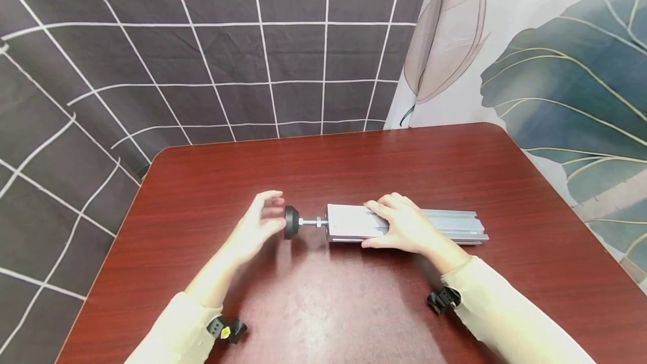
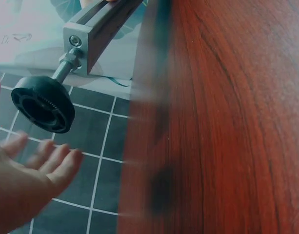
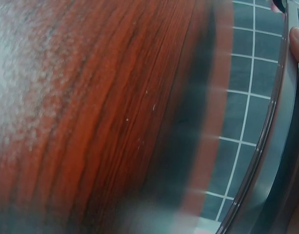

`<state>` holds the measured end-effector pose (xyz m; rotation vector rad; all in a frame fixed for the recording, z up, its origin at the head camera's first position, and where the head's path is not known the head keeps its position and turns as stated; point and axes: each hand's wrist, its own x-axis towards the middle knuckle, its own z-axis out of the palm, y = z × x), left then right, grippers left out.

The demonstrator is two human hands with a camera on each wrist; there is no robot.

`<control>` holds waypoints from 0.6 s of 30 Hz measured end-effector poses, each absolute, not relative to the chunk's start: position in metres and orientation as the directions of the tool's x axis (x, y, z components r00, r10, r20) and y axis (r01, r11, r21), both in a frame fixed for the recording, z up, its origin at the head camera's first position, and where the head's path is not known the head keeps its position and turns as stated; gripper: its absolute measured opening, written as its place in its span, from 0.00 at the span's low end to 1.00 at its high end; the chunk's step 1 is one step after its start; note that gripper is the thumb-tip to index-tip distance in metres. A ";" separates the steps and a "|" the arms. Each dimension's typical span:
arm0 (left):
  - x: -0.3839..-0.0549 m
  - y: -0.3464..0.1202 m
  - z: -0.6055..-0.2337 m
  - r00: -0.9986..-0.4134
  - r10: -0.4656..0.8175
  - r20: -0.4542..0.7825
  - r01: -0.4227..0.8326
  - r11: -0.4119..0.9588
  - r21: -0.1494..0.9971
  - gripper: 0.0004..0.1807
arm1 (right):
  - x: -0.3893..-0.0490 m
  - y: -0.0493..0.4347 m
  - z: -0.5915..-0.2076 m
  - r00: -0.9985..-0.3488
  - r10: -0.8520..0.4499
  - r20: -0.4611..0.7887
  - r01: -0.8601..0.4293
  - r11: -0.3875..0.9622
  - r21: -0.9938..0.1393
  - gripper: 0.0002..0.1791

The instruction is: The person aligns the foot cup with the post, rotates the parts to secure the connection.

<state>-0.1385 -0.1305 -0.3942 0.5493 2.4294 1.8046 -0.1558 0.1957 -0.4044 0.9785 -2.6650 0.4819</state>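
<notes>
An aluminium extrusion profile lies lengthwise across the table, with grooves along its sides. Out of its left end plate comes a threaded rod with nuts, ending in a round black levelling foot. My right hand grips the profile near its middle, thumb on the near side and fingers over the far side. Just left of the foot is my left hand, its fingers loosely spread and bent. The left wrist view shows a gap between those fingers and the foot's ribbed underside.
The reddish-brown wooden table has rounded far corners. Behind it hangs a dark grey cloth with a white grid, and on the right a leaf-patterned curtain. A small black camera mount sits at the left wrist.
</notes>
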 end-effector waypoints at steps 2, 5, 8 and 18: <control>-0.139 -0.129 -0.393 -0.960 0.272 0.060 0.131 0.253 0.959 0.23 | -0.156 0.196 -0.404 -0.741 -0.573 0.351 -0.659 0.720 -0.217 0.42; -0.140 -0.128 -0.392 -0.962 0.269 -0.049 0.019 0.244 0.969 0.20 | -0.155 0.196 -0.403 -0.744 -0.572 0.345 -0.657 0.721 -0.221 0.43; -0.140 -0.126 -0.393 -0.954 0.287 -0.089 -0.017 0.244 0.970 0.20 | -0.155 0.196 -0.403 -0.748 -0.572 0.338 -0.654 0.723 -0.223 0.43; -0.138 -0.127 -0.395 -0.921 0.370 0.123 0.224 0.245 0.943 0.26 | -0.155 0.197 -0.405 -0.752 -0.572 0.327 -0.651 0.724 -0.230 0.43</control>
